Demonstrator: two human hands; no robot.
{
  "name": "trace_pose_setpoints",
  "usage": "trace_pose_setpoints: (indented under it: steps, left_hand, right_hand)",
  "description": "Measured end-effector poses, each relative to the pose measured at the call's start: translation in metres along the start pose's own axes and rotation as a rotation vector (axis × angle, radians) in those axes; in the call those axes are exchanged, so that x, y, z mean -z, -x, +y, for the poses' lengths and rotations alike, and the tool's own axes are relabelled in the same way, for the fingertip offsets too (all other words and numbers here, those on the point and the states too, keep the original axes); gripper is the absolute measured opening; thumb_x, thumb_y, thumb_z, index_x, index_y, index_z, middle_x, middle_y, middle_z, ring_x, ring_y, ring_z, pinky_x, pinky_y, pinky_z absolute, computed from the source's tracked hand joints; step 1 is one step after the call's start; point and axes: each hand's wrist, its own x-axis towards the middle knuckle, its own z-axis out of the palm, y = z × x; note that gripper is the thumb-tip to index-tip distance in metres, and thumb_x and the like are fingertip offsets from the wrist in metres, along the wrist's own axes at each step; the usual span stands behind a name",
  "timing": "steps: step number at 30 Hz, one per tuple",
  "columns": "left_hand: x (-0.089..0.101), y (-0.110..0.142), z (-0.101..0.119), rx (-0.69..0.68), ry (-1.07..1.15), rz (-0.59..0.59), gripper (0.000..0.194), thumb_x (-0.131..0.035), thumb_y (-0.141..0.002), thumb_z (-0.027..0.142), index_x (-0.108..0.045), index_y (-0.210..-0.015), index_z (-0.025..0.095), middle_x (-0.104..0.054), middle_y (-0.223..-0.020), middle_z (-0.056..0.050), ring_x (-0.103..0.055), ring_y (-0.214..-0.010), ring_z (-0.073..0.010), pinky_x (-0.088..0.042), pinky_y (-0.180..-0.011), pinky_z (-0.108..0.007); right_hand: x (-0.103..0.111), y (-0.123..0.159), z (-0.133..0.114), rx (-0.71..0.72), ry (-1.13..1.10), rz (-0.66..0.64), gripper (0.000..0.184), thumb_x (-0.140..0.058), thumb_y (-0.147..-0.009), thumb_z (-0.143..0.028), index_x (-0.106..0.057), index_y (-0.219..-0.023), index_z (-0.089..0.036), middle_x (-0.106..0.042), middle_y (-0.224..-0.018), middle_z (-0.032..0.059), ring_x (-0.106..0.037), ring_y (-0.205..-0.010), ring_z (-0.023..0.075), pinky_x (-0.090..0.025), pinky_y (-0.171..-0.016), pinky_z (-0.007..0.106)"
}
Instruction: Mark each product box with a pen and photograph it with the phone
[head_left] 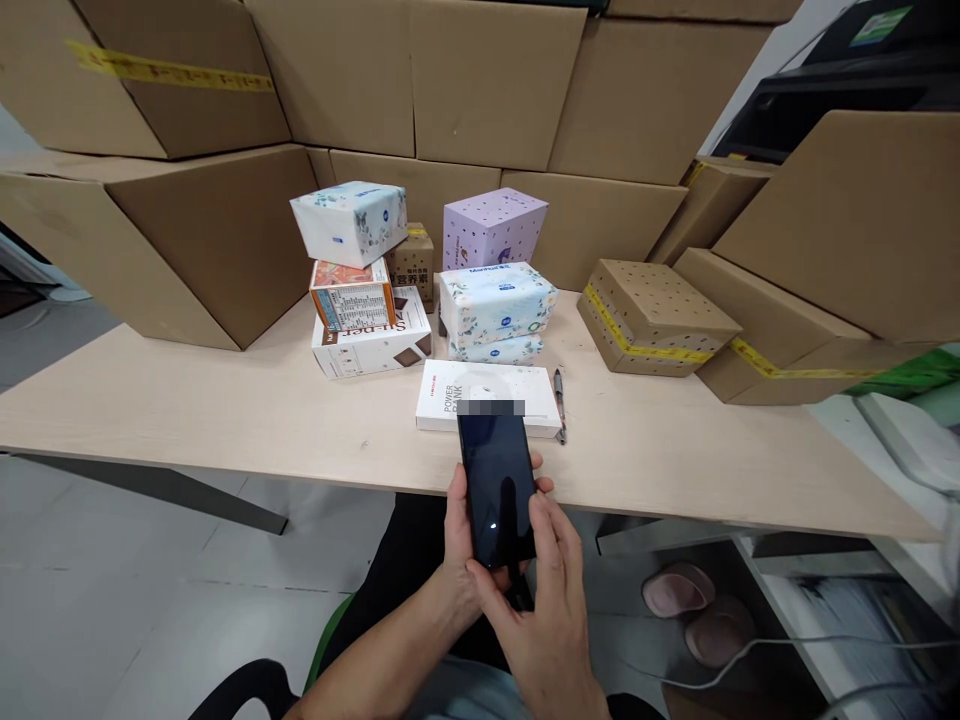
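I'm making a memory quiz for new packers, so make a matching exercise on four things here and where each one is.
Things
1. phone
2. pen
3. purple box
4. orange box

Places
A. behind the front tissue packs
B. under a tissue pack, on a white box
C. beside the power bank box
D. in the left hand

Pairs: 1-D, 2-C, 3-A, 4-B

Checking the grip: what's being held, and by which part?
A phone: the left hand grips its long side edges; the right hand is at its right edge and lower end.
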Motion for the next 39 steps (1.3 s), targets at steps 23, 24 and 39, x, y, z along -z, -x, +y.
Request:
trace_pose_setpoints:
  steps: [23,24,39]
  left_hand:
    - [-0.004,0.003,-0.002,-0.01,-0.057,0.034,0.076,-0.052,-0.089,0.072,-0.063,-0.134,0.011,-0.072,-0.119,-0.013,-0.068,-0.102,-0.0208,-0.047,-0.1,-0.032]
    - [-0.004,0.003,-0.002,-0.009,-0.069,0.045,0.077,-0.05,-0.089,0.073,-0.062,-0.135,0.011,-0.072,-0.12,-0.013,-0.068,-0.103,-0.0212,-0.046,-0.102,-0.033]
    - [-0.012,0.008,0.006,-0.157,-0.433,0.024,0.059,-0.078,-0.075,0.034,-0.066,-0.128,0.01,-0.072,-0.122,-0.018,-0.068,-0.114,-0.0335,-0.05,-0.102,-0.044]
  right_hand:
    - [0.002,0.002,0.004,-0.004,0.014,0.003,0.08,-0.066,-0.092,-0.035,-0.026,-0.159,-0.016,-0.051,-0.136,0.0234,-0.055,-0.126,0.0338,-0.063,-0.086,0.049]
    - [0.002,0.002,0.004,-0.006,0.013,0.004,0.08,-0.066,-0.092,-0.034,-0.026,-0.159,-0.016,-0.051,-0.137,0.0232,-0.055,-0.127,0.0337,-0.064,-0.086,0.048]
    - [0.003,0.003,0.006,0.006,0.034,0.046,0.082,-0.069,-0.091,-0.03,-0.026,-0.16,-0.017,-0.052,-0.137,0.0229,-0.057,-0.126,0.0337,-0.062,-0.091,0.051]
